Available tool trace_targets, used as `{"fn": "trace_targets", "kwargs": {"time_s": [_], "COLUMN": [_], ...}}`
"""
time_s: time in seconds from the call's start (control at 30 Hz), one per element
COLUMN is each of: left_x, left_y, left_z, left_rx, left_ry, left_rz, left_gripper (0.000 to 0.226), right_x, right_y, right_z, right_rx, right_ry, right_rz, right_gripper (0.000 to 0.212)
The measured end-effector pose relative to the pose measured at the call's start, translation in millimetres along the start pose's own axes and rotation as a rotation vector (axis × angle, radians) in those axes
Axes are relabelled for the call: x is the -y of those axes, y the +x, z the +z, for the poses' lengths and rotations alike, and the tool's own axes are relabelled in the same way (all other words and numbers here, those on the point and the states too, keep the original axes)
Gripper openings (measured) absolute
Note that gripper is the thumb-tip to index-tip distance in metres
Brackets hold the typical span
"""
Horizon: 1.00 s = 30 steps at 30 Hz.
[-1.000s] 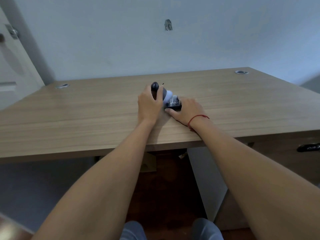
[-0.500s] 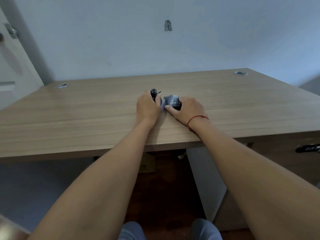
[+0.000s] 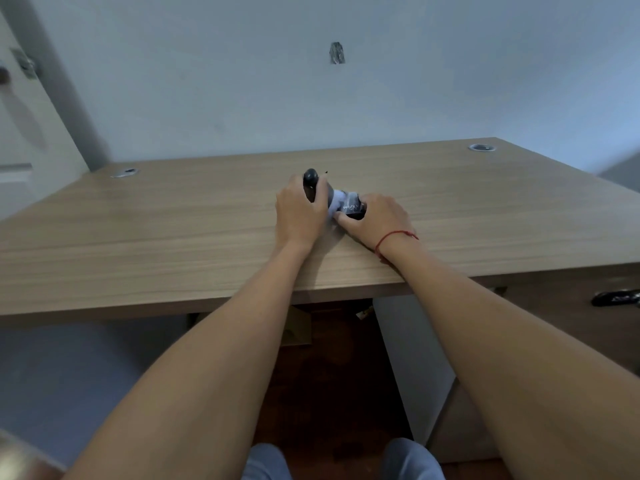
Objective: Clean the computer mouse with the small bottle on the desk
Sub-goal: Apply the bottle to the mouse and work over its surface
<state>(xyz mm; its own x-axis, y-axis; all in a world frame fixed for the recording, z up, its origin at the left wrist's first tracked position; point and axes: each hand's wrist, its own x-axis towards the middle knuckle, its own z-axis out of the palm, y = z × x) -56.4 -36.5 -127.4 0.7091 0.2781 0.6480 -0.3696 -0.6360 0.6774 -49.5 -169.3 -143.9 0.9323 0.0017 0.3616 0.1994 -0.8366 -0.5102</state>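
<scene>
While both rest on the desk | left hand grips small bottle | right hand clasps mouse

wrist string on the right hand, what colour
Red; the wrist string on the right hand shows in the head view.

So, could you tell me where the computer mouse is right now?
In the head view it is mid-desk: the computer mouse stands gripped in the left hand, beside the right hand.
</scene>
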Motion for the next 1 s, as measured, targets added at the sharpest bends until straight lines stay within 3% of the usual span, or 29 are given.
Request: {"fn": "trace_targets", "kwargs": {"time_s": [0.2,0.83,1.0], "left_x": [8.8,7.9,15.7], "left_y": [2.6,10.6,9.6], "left_z": [3.7,1.6,4.3], "left_rx": [0.075,0.001,0.077], "left_ry": [0.19,-0.127,-0.019], "left_rz": [-0.055,-0.159,-0.166], "left_gripper": [0.029,0.035,0.031], "right_x": [-1.0,-3.6,-2.1], "right_y": [-0.6,-1.3,-2.5], "right_z": [-1.8,-3.0,-3.8], "right_rx": [0.005,0.02,0.011], "right_ry": [0.099,0.128,0.198], "right_rz": [0.01,0.023,0.055], "right_gripper": [0.03,0.028,0.047]}}
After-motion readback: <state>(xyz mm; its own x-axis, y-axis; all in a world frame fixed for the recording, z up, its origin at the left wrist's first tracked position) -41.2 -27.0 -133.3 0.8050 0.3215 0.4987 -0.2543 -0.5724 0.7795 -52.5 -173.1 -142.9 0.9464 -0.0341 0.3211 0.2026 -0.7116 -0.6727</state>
